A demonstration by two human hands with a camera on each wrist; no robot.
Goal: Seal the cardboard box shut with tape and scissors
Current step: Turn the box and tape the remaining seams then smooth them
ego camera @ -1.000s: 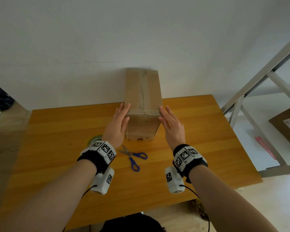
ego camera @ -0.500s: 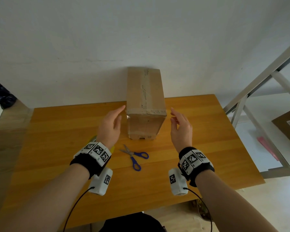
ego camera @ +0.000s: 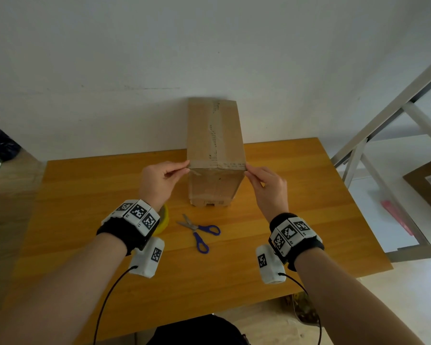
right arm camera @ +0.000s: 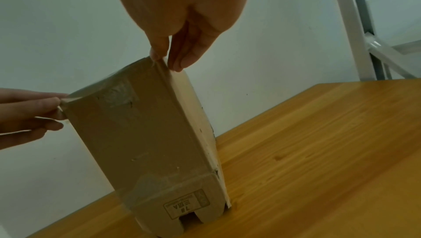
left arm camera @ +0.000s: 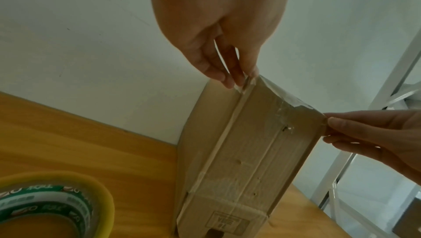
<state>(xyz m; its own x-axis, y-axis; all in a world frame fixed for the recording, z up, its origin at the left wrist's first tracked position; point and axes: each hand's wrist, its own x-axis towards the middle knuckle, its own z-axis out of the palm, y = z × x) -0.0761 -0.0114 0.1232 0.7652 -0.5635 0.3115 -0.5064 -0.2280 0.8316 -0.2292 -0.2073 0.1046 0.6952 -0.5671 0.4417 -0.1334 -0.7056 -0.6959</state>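
Both hands, flat against the tall brown cardboard box (ego camera: 214,150) a second ago, are now pinching clear tape (left arm camera: 280,94) ends at its top corners: left hand (ego camera: 159,181), right hand (ego camera: 266,185), finishing the seal.

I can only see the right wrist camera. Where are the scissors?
Observer: The scissors lie on the table, just in front of the box. Nobody holds them.
Operator: And the tape roll?
Observer: The roll lies flat on the table below the left wrist, left of the scissors.
Operator: Is the box top taped?
Observer: Yes, a strip runs along the top seam.
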